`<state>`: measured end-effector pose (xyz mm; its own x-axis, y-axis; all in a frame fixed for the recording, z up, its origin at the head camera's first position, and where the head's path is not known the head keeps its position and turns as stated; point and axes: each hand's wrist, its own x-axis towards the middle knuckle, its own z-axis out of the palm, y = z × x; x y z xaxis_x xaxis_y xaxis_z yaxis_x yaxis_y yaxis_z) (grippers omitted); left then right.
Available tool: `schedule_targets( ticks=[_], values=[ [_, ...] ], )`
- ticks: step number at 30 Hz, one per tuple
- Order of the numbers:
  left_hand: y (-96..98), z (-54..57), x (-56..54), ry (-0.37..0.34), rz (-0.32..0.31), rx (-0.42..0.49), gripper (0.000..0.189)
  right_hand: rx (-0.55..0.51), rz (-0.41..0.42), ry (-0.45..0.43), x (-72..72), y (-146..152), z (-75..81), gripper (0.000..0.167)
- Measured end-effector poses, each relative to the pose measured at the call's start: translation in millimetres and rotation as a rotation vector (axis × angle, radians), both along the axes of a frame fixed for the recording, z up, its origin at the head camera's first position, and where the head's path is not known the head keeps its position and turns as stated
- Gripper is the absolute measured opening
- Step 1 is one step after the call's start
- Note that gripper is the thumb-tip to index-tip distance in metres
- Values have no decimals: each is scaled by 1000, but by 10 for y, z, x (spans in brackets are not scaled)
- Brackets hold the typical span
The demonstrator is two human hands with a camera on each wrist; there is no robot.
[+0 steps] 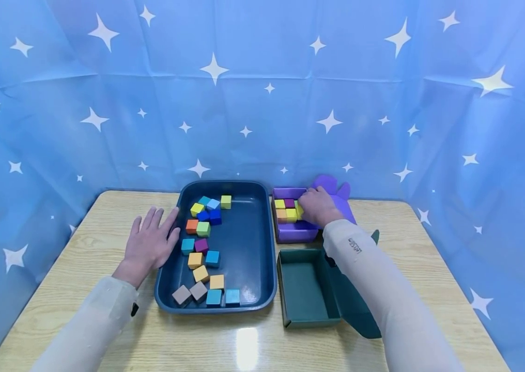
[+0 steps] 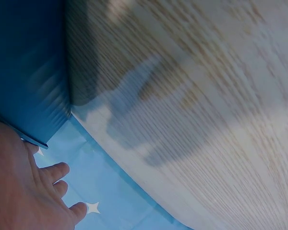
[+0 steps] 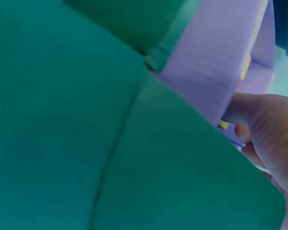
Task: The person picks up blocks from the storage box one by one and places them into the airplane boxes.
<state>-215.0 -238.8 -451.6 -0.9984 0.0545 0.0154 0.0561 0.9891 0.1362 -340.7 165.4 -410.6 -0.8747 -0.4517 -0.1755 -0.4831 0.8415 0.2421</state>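
Observation:
My left hand (image 1: 147, 247) lies with fingers straight and spread at the left rim of the dark blue tray (image 1: 250, 248); the left wrist view shows it against the tray's outer wall. Cubes of several colours, such as an orange-red cube (image 1: 191, 226) and a purple cube (image 1: 201, 245), sit mostly in the tray's left half. My right hand (image 1: 320, 207) reaches into the open purple box (image 1: 296, 236), its curled fingers pinching a yellow cube (image 1: 299, 210) beside a group of yellow, orange and purple cubes. Part of that cube is hidden by the fingers.
An open dark green box (image 1: 306, 287) stands in front of the purple one, its lid (image 3: 182, 163) folded out to the right under my right forearm. The purple lid (image 1: 343, 204) lies behind my right hand. A blue star-patterned curtain (image 1: 262, 103) hangs behind the wooden table (image 1: 197, 341).

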Motion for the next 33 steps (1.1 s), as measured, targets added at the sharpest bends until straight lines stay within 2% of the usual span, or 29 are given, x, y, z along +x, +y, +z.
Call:
schedule_targets(
  ticks=[4,11,17,21,25,29,33],
  values=[
    [0,5,0,2,2,-2,61,-1,6,16,-11,11,-50,16],
    [11,4,7,-5,1,0,61,-6,1,57,-35,41,-133,4],
    [4,5,1,-6,3,3,61,-15,2,71,-45,34,-127,10],
    [4,6,-5,-11,4,2,61,-97,1,79,-20,-16,-33,23],
    [6,10,-3,-11,4,3,61,-179,12,85,47,-155,139,25],
    [6,16,5,-11,4,4,61,-193,54,76,166,-391,284,27],
    [12,19,10,-13,2,5,61,-201,116,52,327,-666,362,33]
  ],
)
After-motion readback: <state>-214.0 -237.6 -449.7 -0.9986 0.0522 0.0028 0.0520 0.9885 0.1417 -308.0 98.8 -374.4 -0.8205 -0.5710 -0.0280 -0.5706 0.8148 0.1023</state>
